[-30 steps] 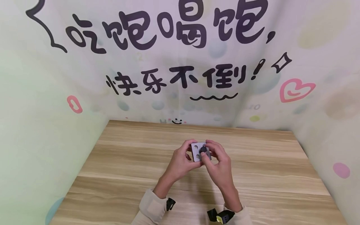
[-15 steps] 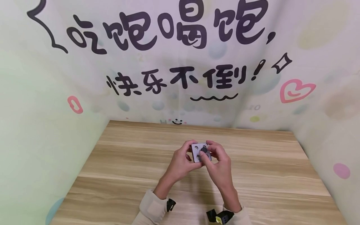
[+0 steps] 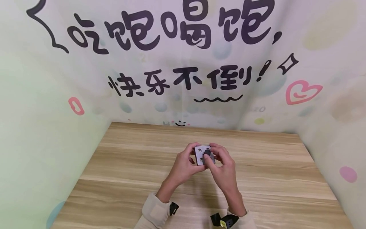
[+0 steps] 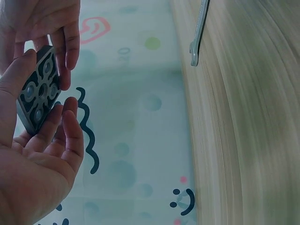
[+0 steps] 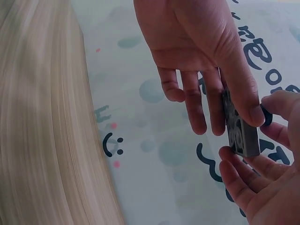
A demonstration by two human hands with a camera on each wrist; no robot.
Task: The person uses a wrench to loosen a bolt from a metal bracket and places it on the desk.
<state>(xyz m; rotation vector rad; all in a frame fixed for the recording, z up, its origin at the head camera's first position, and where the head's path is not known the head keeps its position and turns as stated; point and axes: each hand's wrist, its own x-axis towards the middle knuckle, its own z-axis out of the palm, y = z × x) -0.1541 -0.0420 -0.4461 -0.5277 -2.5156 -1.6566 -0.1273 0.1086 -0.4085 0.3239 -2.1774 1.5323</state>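
Note:
My left hand (image 3: 183, 163) grips a square grey metal plate (image 3: 198, 156) by its left side, the fingers behind and the thumb along the near edge. Several round holes pierce the plate. On its upper face a small black knob (image 3: 207, 152) stands toward the right half, pinched between the thumb and index finger of my right hand (image 3: 226, 163). The plate's recessed underside (image 4: 43, 90), with ribs and round bosses, faces the left wrist view. In the right wrist view the knob (image 5: 266, 115) is mostly hidden by the fingers.
Both hands are held over a wood-grain table (image 3: 131, 152), enclosed by printed cloth walls (image 3: 177, 108) behind and at the sides. A slim grey bar with a notched end (image 4: 198, 37), wrench-like, shows in the left wrist view. Black straps (image 3: 173, 208) circle the wrists.
The right thumb has shifted left across the knob and back toward the right, and the knob's outline looks turned. The left hand and the plate have stayed nearly in place.

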